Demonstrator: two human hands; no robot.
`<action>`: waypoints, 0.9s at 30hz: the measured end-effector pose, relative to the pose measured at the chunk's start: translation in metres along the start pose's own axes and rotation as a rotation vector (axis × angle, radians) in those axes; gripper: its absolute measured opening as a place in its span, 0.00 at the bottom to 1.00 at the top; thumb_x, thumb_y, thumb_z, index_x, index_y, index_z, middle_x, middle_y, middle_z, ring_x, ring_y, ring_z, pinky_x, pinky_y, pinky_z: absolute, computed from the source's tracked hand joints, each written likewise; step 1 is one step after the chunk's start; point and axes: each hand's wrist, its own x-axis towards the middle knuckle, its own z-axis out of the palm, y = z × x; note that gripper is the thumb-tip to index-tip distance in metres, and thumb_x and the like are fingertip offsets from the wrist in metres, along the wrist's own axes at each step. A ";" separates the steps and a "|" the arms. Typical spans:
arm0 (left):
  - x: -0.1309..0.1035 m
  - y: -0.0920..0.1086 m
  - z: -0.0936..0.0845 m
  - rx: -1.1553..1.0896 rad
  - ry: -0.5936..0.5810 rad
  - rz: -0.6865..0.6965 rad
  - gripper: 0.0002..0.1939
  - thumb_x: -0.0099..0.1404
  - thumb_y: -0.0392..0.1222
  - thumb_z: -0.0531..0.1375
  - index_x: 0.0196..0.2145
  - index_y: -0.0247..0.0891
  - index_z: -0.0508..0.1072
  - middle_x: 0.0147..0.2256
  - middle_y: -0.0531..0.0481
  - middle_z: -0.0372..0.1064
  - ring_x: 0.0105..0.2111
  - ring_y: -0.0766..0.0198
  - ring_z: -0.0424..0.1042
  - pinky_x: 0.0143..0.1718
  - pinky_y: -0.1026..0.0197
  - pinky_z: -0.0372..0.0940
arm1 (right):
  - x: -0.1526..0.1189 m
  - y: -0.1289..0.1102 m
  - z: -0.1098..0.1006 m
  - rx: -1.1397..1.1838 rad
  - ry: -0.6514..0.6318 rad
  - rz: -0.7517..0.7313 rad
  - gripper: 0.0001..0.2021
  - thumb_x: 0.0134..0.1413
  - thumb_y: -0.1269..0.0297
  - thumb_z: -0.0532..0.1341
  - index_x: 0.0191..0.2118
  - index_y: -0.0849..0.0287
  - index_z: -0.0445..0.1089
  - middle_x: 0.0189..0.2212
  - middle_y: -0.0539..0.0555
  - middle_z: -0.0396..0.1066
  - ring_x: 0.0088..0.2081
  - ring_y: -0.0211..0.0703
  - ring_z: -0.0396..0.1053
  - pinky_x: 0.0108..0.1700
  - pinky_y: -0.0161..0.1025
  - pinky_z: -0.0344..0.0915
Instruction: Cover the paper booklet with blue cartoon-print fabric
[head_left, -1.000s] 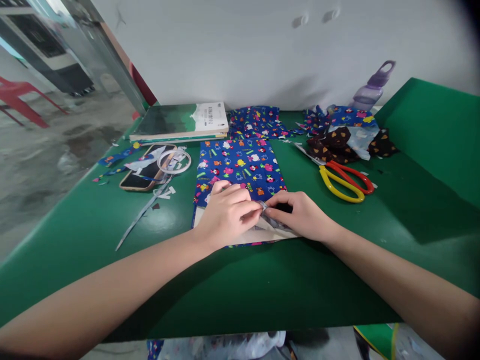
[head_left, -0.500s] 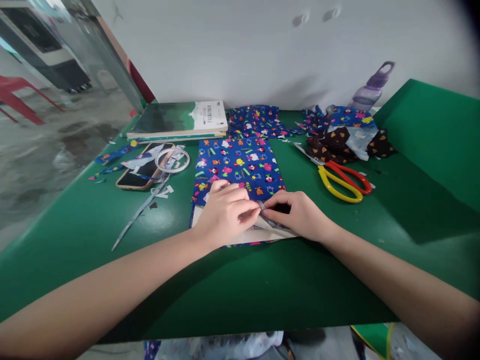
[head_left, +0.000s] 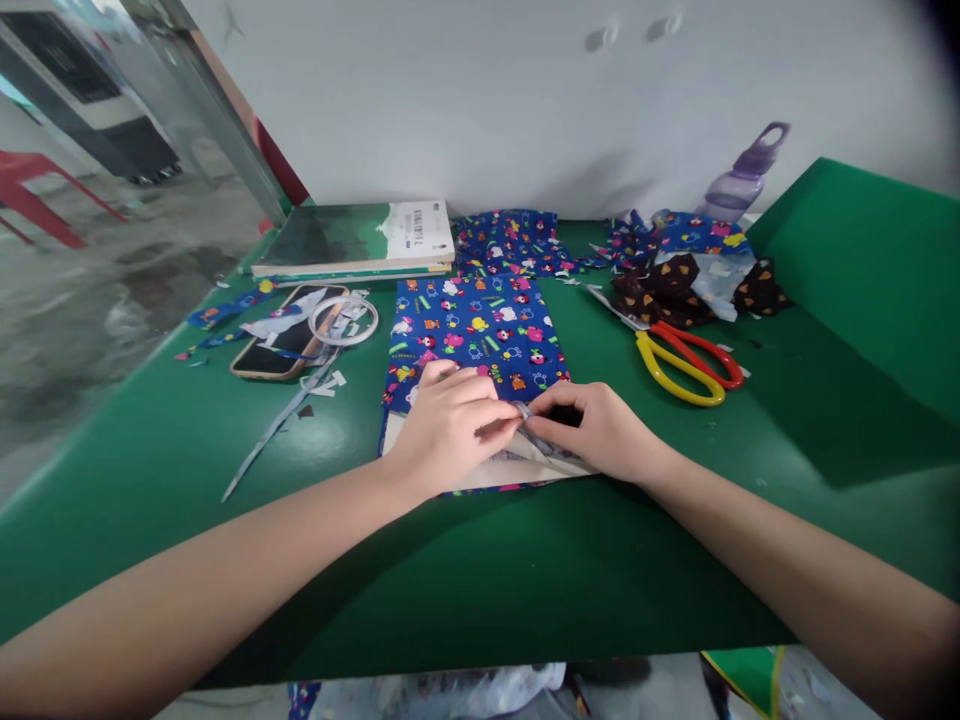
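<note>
A blue printed cloth (head_left: 480, 330) lies on the green table, its near part showing a cream layer (head_left: 480, 474) and a grey patterned lining. My left hand (head_left: 452, 425) rests over the near left part, thumb and forefinger pinching a small greyish fold of fabric (head_left: 523, 409). From the right, my right hand (head_left: 600, 430) pinches the same fold, its fingertips almost touching those of the left. The exact layers between the fingertips are too small to tell.
Scissors with yellow and red handles (head_left: 686, 365) lie at the right. Behind them are brown and blue cloth scraps (head_left: 660, 290) and a purple bottle (head_left: 739, 185). At the left are a phone (head_left: 274, 358), a tape roll (head_left: 343, 342), a grey strip (head_left: 274, 430) and books (head_left: 337, 240).
Both hands stay almost in place, still pinching the fold. The small grey fold between the fingertips has shifted very slightly.
</note>
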 end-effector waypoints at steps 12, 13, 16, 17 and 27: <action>0.000 -0.002 0.000 -0.052 -0.030 -0.007 0.05 0.63 0.40 0.60 0.29 0.42 0.76 0.24 0.57 0.68 0.27 0.68 0.66 0.40 0.56 0.52 | 0.000 0.002 0.002 -0.010 0.005 0.007 0.06 0.50 0.62 0.60 0.32 0.56 0.73 0.32 0.50 0.74 0.35 0.40 0.70 0.39 0.38 0.66; 0.000 -0.002 0.000 -0.057 -0.032 -0.012 0.05 0.62 0.40 0.60 0.30 0.42 0.76 0.24 0.57 0.68 0.26 0.68 0.65 0.40 0.56 0.52 | 0.000 0.002 0.002 -0.010 0.006 0.008 0.06 0.50 0.62 0.60 0.32 0.56 0.73 0.32 0.50 0.74 0.35 0.40 0.70 0.39 0.38 0.65; 0.000 -0.001 0.000 -0.058 -0.028 -0.012 0.06 0.62 0.39 0.60 0.29 0.42 0.76 0.23 0.57 0.67 0.26 0.68 0.65 0.39 0.56 0.52 | 0.000 0.002 0.002 -0.010 0.006 0.010 0.06 0.50 0.62 0.60 0.32 0.56 0.73 0.31 0.49 0.74 0.34 0.40 0.70 0.39 0.38 0.65; 0.001 0.000 0.000 -0.055 -0.027 -0.011 0.06 0.62 0.39 0.60 0.29 0.42 0.76 0.23 0.57 0.67 0.25 0.68 0.65 0.39 0.56 0.52 | 0.000 0.002 0.002 -0.011 0.005 0.009 0.06 0.50 0.63 0.60 0.32 0.56 0.73 0.31 0.49 0.74 0.34 0.40 0.70 0.39 0.38 0.65; 0.001 0.000 0.000 -0.071 -0.039 -0.032 0.08 0.62 0.37 0.58 0.27 0.42 0.75 0.21 0.57 0.64 0.25 0.68 0.63 0.39 0.57 0.52 | 0.000 0.001 0.001 -0.014 0.005 0.007 0.06 0.50 0.62 0.60 0.32 0.56 0.73 0.31 0.50 0.75 0.35 0.40 0.70 0.39 0.38 0.65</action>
